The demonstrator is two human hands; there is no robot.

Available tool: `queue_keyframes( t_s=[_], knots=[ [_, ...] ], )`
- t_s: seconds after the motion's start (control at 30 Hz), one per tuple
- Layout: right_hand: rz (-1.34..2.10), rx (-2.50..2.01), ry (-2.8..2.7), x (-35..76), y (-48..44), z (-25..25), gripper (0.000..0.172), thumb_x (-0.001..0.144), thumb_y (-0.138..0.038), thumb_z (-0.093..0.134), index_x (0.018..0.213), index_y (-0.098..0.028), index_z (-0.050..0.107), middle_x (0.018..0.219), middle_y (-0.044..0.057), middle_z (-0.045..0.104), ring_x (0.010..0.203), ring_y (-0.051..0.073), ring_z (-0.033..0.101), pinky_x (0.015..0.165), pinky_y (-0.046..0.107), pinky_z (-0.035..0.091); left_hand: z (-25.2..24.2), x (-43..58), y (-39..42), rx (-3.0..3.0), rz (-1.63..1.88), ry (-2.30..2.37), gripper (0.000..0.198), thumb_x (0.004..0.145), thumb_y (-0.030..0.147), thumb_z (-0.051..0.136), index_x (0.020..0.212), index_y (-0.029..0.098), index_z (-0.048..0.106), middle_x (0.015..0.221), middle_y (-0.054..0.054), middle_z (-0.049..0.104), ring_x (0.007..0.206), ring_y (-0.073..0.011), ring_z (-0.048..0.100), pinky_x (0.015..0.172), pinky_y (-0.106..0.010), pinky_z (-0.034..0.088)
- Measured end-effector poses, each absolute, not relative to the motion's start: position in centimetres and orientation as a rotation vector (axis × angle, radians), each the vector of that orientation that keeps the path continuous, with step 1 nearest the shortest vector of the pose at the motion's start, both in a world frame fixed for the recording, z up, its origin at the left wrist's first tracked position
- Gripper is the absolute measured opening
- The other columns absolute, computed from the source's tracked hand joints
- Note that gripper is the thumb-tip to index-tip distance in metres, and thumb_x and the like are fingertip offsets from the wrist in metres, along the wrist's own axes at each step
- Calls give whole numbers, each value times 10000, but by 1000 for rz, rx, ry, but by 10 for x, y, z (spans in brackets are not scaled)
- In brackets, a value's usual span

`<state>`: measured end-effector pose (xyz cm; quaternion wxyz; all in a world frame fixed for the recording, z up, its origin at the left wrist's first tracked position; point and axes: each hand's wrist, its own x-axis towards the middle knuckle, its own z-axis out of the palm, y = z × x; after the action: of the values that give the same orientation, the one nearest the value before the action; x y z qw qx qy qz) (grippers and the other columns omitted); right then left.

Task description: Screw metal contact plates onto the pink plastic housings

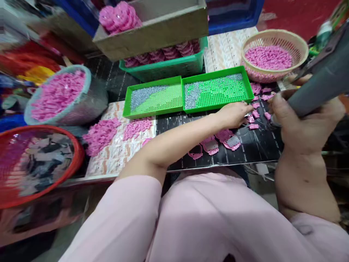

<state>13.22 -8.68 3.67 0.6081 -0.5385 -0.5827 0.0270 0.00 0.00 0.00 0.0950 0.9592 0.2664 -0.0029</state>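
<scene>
My right hand is wrapped round a grey, cylindrical power screwdriver with a lever along its side, held upright at the right. The screwdriver's lower tip is mostly hidden by the fingers. Reaching across the table, my left hand has its fingers pinched together over the small pink plastic parts. What lies between those fingertips is too small to make out. Below the left wrist, round pink plastic casings lie in a row, some with a grey plate on them.
Two green perforated trays hold small silvery screws. A cream basket of pink parts stands behind on the right. At left are a pale bucket, a red basket and pink heaps. A cardboard box sits over a green crate.
</scene>
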Motion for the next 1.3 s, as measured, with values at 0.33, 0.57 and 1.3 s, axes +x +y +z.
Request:
queue_keyframes(
  t_s=[0.33,0.57,1.3],
  knots=[
    [291,-1220,-1284,133,-91,37,238,667,-288,803,738,-172,607,684,-39,643,602,92,601,612,296,509,18,-55,-88,2985,-189,966,563,889,622,500,1081,102,601,975,-121,655,971,-273,598,596,-301,434],
    [637,-1033,-1336,135,-97,40,224,728,-197,750,920,-240,642,856,-29,687,770,97,642,704,271,517,2,-63,-50,3072,-178,722,416,954,439,488,1150,87,591,1055,-130,648,990,-237,589,771,-320,439],
    [707,-876,-1422,113,-68,35,436,810,-213,682,1205,-378,602,855,-43,642,791,145,688,784,356,570,-4,-78,-21,2969,-23,853,256,937,344,528,1020,149,672,965,-93,679,944,-240,591,690,-327,339]
  ],
)
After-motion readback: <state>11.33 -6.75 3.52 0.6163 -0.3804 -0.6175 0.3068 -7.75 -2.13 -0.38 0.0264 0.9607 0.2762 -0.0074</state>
